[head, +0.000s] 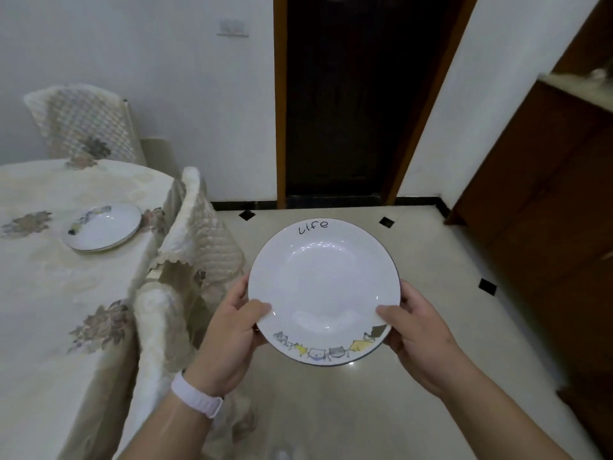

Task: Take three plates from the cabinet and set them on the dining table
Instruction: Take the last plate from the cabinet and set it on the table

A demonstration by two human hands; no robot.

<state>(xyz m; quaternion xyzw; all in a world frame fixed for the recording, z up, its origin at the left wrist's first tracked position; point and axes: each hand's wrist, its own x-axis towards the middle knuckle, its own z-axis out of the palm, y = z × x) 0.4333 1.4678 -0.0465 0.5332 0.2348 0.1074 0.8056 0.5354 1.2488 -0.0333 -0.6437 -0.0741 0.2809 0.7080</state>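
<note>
I hold a white plate (323, 287) level in front of me over the floor. It has the word "life" on its far rim and cartoon cats along its near rim. My left hand (232, 330) grips its left edge, thumb on top. My right hand (418, 333) grips its right edge the same way. A second white plate (102, 227) with a coloured drawing lies on the dining table (49, 293) at the left, near the table's right edge. The table wears a cream cloth with flower patches.
Two chairs with quilted cream covers stand by the table: one (195, 234) between me and the table's right side, one (83, 124) at the far side. A brown wooden cabinet (537, 194) runs along the right. A dark doorway (351, 94) is straight ahead. Glossy tiled floor lies underfoot.
</note>
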